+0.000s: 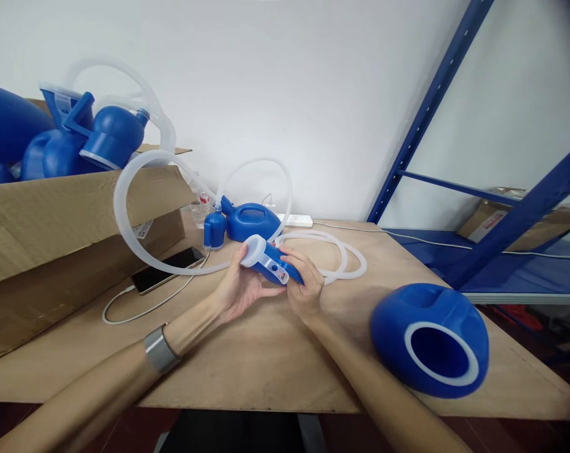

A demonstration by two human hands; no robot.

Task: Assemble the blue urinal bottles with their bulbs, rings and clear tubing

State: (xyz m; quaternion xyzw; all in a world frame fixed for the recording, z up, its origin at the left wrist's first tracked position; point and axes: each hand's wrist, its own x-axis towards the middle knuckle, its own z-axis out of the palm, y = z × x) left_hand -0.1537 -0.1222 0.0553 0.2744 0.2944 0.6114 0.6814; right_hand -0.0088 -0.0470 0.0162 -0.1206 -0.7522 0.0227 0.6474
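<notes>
Both of my hands hold a blue urinal funnel (pixel 265 267) with a clear plastic lid and strap, tilted above the table. My left hand (pixel 238 290) supports it from the left, thumb by the lid's round rim. My right hand (pixel 307 286) has its fingers wrapped over the right end. A translucent hose (pixel 130 234) loops close by; its join to the funnel is hidden. Right of my hands lies a blue urinal bottle (pixel 389 336) on its side, its white-rimmed mouth facing me. Behind stand another blue bottle with a handle (pixel 253 221) and a small blue container (pixel 214 230).
At left, a cardboard box (pixel 77 204) holds several blue bottles and funnels with hoses. A phone (pixel 168 269) on a white cable lies beside it. More coiled hose (pixel 360 264) and a power strip (pixel 297 220) are at the back. Blue metal shelving (pixel 421 107) stands right.
</notes>
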